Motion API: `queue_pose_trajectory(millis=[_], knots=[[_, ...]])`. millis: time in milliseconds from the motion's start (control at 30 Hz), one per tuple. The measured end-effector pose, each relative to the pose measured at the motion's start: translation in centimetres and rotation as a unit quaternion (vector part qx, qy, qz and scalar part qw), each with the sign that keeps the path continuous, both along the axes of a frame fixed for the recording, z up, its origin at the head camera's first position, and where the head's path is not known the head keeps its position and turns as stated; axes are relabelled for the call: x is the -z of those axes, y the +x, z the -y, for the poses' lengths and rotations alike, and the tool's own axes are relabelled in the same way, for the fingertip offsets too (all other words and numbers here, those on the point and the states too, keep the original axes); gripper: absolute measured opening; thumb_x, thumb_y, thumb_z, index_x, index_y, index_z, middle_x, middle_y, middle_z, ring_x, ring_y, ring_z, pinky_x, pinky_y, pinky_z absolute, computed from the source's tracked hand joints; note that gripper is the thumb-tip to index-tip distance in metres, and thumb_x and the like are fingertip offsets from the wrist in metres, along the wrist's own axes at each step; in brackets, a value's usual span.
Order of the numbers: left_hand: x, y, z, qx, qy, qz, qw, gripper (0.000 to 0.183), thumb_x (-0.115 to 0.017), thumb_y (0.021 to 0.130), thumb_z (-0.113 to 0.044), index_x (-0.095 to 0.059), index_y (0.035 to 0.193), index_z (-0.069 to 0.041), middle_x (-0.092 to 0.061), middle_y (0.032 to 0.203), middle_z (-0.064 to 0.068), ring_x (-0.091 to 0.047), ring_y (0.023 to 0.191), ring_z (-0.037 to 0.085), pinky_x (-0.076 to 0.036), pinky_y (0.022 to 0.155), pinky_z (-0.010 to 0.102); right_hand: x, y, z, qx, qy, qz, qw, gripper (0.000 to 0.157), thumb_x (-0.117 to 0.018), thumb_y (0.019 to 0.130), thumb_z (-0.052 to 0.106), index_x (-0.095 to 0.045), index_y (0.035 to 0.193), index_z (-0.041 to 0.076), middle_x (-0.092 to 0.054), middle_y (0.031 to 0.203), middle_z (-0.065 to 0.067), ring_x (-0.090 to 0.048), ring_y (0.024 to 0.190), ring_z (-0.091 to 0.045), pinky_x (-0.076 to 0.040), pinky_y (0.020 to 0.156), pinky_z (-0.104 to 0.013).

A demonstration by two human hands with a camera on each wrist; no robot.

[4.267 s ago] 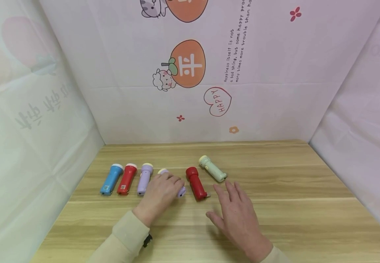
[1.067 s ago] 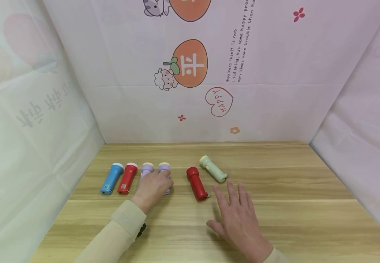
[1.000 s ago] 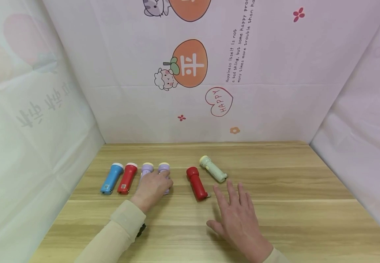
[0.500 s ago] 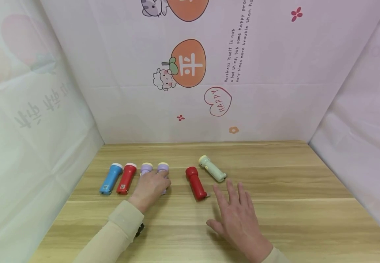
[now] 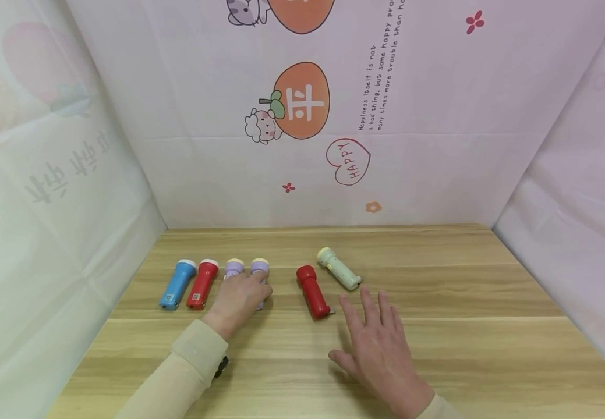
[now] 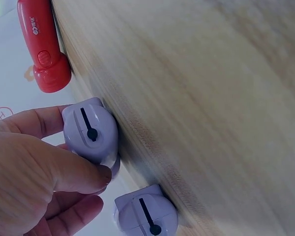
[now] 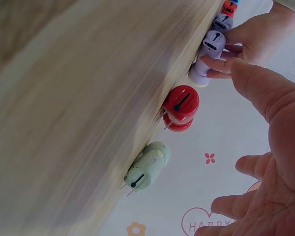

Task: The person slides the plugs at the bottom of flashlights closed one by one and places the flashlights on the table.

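My left hand (image 5: 237,301) holds a lavender flashlight (image 5: 259,266), which lies on the table with its yellow-rimmed head pointing away. In the left wrist view thumb and fingers lie on either side of its body (image 6: 91,129), and a black slot shows on its tail. Another lavender flashlight (image 5: 233,267) lies just left of it, partly hidden under the hand. My right hand (image 5: 381,352) hovers over or rests on the table with fingers spread, holding nothing. Nearest to it are a dark red flashlight (image 5: 312,293) and a pale green flashlight (image 5: 340,269), both with metal prongs at the tail.
A blue flashlight (image 5: 178,285) and a red flashlight (image 5: 203,285) with white rims lie side by side at the left. The wooden table (image 5: 464,326) meets printed white cloth (image 5: 428,174) at the back and both sides.
Since the earliest frame, my left hand has moved the lavender flashlight left and straightened it beside the other lavender one. In the last second it barely shifts. The right hand stays in place.
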State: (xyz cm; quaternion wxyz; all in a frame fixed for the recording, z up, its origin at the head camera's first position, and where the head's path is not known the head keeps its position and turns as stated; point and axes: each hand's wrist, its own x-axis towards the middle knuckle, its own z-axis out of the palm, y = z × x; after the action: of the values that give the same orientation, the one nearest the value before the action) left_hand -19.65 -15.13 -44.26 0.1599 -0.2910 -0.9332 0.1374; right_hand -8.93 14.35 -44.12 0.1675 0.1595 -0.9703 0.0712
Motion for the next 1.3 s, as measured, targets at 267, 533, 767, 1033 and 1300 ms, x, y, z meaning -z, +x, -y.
queue_pose_trajectory(millis=[267,533,767,1033,1300], knots=[[0.0,0.1,0.0,0.002,0.002,-0.001,1.0000,0.021,-0.087,0.082,-0.010,-0.078,0.092,-0.026,-0.069,0.102,0.001,-0.061,0.074,0.018,-0.058,0.059,0.037,0.0,0.1,0.0,0.000,-0.001,-0.001,1.000,0.103,-0.087,0.074,0.061,-0.047,0.156,0.014,-0.039,0.159,-0.031,-0.036,0.145,-0.059,-0.037,0.111,-0.072],[-0.2,0.1,-0.1,0.001,0.002,0.007,1.0000,0.020,-0.087,0.083,-0.011,-0.078,0.093,-0.026,-0.069,0.104,0.001,-0.060,0.075,0.019,-0.058,0.061,0.038,-0.1,0.1,-0.1,0.002,-0.001,-0.001,1.000,0.103,-0.087,0.074,0.061,-0.046,0.156,0.014,-0.038,0.160,-0.031,-0.036,0.144,-0.059,-0.037,0.111,-0.072],[-0.3,0.2,-0.2,-0.001,0.012,0.013,0.9998,0.020,-0.087,0.083,-0.010,-0.078,0.093,-0.025,-0.069,0.105,0.002,-0.061,0.078,0.018,-0.059,0.062,0.037,-0.1,0.1,-0.1,0.003,-0.004,0.000,1.000,0.103,-0.087,0.074,0.061,-0.047,0.156,0.013,-0.037,0.160,-0.031,-0.036,0.144,-0.059,-0.037,0.111,-0.072],[-0.9,0.5,-0.5,-0.003,0.016,0.001,0.9999,0.027,-0.091,0.080,-0.014,-0.076,0.101,-0.023,-0.067,0.107,0.003,-0.061,0.073,0.018,-0.059,0.058,0.036,0.0,0.2,0.0,0.005,-0.006,-0.001,1.000,0.103,-0.087,0.074,0.060,-0.047,0.156,0.013,-0.038,0.160,-0.031,-0.036,0.144,-0.059,-0.037,0.111,-0.072],[-1.9,0.7,-1.6,-0.006,0.031,0.022,0.9993,0.042,-0.084,0.087,-0.010,-0.068,0.125,-0.020,-0.070,0.130,0.007,-0.072,0.108,0.027,-0.062,0.083,0.041,0.1,0.3,0.0,0.006,-0.009,-0.004,1.000,0.103,-0.087,0.074,0.060,-0.047,0.156,0.014,-0.038,0.160,-0.031,-0.037,0.144,-0.060,-0.037,0.111,-0.072]])
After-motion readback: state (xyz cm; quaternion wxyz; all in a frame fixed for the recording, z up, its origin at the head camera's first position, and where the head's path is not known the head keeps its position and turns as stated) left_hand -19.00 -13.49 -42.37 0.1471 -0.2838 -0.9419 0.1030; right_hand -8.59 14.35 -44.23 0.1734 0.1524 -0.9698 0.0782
